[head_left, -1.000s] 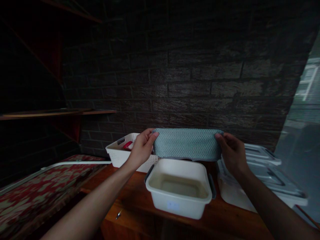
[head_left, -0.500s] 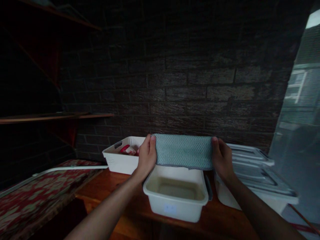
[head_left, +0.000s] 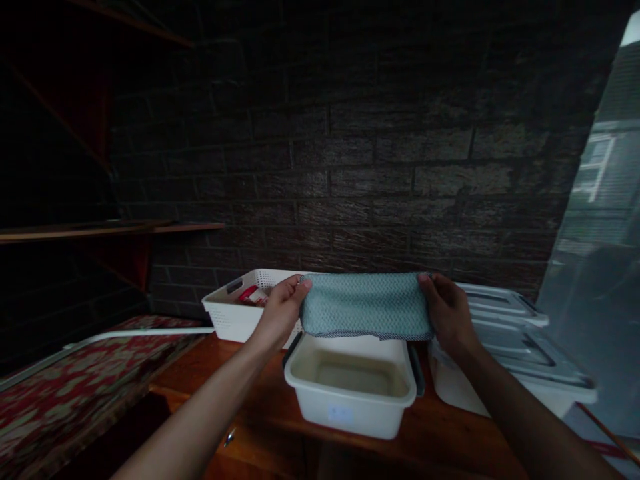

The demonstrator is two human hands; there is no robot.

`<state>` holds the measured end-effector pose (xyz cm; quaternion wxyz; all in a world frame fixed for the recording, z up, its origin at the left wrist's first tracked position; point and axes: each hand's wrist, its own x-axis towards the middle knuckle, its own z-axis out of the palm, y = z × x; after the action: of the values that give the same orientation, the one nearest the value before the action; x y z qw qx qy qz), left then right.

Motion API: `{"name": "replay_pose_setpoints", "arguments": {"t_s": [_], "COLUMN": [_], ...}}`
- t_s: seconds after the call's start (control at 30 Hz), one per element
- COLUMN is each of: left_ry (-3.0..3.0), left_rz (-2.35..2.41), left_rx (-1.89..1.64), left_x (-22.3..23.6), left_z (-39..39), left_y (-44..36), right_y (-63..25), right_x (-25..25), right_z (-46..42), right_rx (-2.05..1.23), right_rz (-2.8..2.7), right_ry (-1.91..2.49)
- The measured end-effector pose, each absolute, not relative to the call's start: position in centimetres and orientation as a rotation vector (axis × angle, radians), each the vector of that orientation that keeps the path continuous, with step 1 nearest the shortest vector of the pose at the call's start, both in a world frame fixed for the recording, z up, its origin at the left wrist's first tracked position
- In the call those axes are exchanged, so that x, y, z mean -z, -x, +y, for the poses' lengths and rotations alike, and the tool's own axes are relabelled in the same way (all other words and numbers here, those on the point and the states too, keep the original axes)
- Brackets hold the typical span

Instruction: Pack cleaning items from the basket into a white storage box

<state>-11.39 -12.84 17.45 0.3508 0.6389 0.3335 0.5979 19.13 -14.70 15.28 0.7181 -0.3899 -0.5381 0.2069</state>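
Observation:
A light teal cleaning cloth (head_left: 367,305) with a dark edging hangs stretched between my two hands. My left hand (head_left: 283,310) pinches its upper left corner between thumb and fingers. At the upper right corner my right hand (head_left: 447,310) grips it the same way. Below and partly behind the cloth stands a white plastic bin (head_left: 350,417) with dark side handles; its far rim is hidden by the cloth. Inside the bin a dull yellowish bottom shows; whether there is liquid in it I cannot tell.
A white basket (head_left: 227,323) holding a red-and-white packet (head_left: 253,295) is at the left. Lidded storage boxes (head_left: 525,347) stand at the right. All rest on a wooden cabinet top (head_left: 200,363) against a dark brick wall. A white pipe (head_left: 150,331) crosses red patterned fabric (head_left: 55,393).
My left hand has shifted slightly left and its grip has turned toward the corner. The cloth's lower left part now hangs a little looser. Both hands keep hold of it.

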Motion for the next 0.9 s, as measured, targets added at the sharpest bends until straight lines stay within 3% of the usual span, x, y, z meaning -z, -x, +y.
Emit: {"name": "replay_pose_setpoints", "arguments": {"t_s": [0.13, 0.23, 0.43, 0.63, 0.9], "left_ry": [-1.364, -1.177, -1.194, -0.826, -0.677], "left_rz": [0.687, 0.715, 0.834, 0.641, 0.424], "left_rx": [-1.406, -1.351, -1.635, -0.747, -1.190], "left_x": [-17.4, -16.5, -16.2, -14.4, -15.3], "left_z": [-14.4, -14.6, -13.2, -15.3, -16.7], "left_y": [11.8, 11.4, 9.9, 9.4, 8.2], "right_y": [-18.9, -19.0, -18.7, -17.8, -18.2], "right_x": [-15.7, -16.2, -17.9, -17.5, -20.6], "right_z": [-15.8, -16.0, -15.6, -14.4, -15.3], "right_rx": [-0.588, -0.453, -0.204, -0.305, -0.551], "right_rz": [-1.177, -1.217, -1.361, -1.313, -1.239], "right_ry": [0.865, 0.928, 0.998, 0.963, 0.823]}}
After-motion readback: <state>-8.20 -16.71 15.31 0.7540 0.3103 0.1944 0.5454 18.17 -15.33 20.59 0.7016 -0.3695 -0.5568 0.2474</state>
